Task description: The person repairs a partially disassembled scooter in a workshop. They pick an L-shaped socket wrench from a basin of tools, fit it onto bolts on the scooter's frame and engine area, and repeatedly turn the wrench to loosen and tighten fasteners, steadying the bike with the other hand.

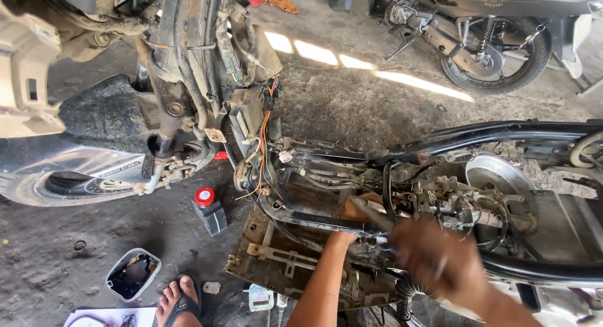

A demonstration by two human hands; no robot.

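Down on the concrete floor (pixel 352 107), the stripped motorbike frame (pixel 502 135) lies on its side. Left hand (pixel 358 209) reaches deep beside the engine (pixel 452 204), fingers curled on a part there, though what they grip I cannot tell. Right hand (pixel 433 255) blurs in front, holding a slim tool (pixel 370 215), fingers wrapped round it. Red-capped bottle (pixel 210 211) stands nearby.
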